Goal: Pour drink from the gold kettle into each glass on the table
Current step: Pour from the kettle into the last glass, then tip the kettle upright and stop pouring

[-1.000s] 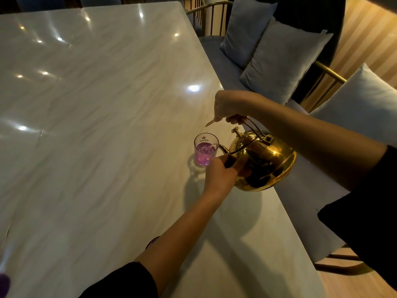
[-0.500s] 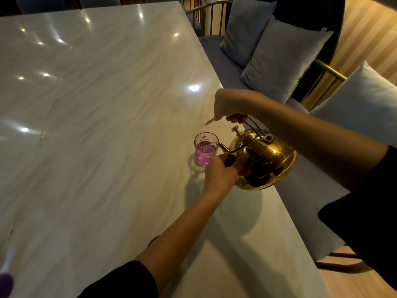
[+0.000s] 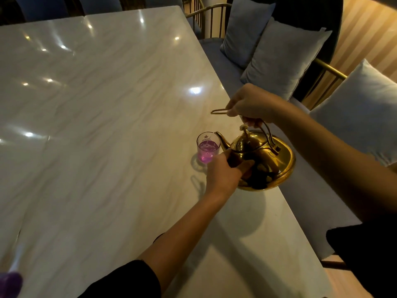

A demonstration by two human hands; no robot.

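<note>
a: where does the gold kettle (image 3: 261, 160) sit relative to the glass (image 3: 208, 149)?

b: just to the right of it, lifted off the worktop (image 3: 96, 125). its spout runs leftward, tip right at the glass rim, so the kettle's long axis points straight at the mouth.

a: and the grip on it?

b: the right hand (image 3: 250, 104) is closed round the top of the wire handle, above the lid. the left hand (image 3: 225, 173) is nearer the glass, fingers curled against the kettle's front below the spout, steadying it. i'd say the coming move turns on that tip staying over the rim.

a: what's in the glass?

b: purple drink, roughly two thirds up. i can't make out a stream. something purple shows at the bottom left corner (image 3: 10, 282), too blurred to name.
</note>
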